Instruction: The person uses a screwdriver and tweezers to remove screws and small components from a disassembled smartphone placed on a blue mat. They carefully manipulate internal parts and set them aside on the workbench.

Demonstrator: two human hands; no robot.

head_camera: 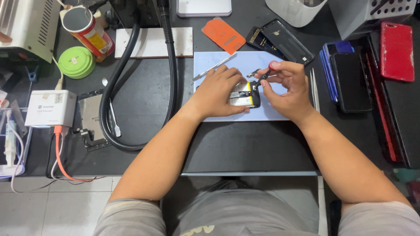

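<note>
While both hands work over the pale blue mat [262, 111], that mat serves as landmark on the dark tabletop [245, 148]. Left of the mat loops a thick black hose [170, 70]; right of it lie stacked dark phones [348, 81] and a red phone [397, 51]. On the mat's middle sits the opened phone [248, 95], pinned flat under the left hand [218, 91], fingers spread and pressing down. The right hand [286, 87] pinches a small screwdriver [267, 72] with a red cap, thumb and fingertips closed around it, tip angled down at the phone's top edge, wrist raised off the mat. Tweezers [315, 89] lie at the mat's right edge, a thin metal tool [214, 67] at its top left. Risk: the tip could slip and gouge the internals, or a tiny screw could roll off the mat, if the left hand's pressure eases.
</note>
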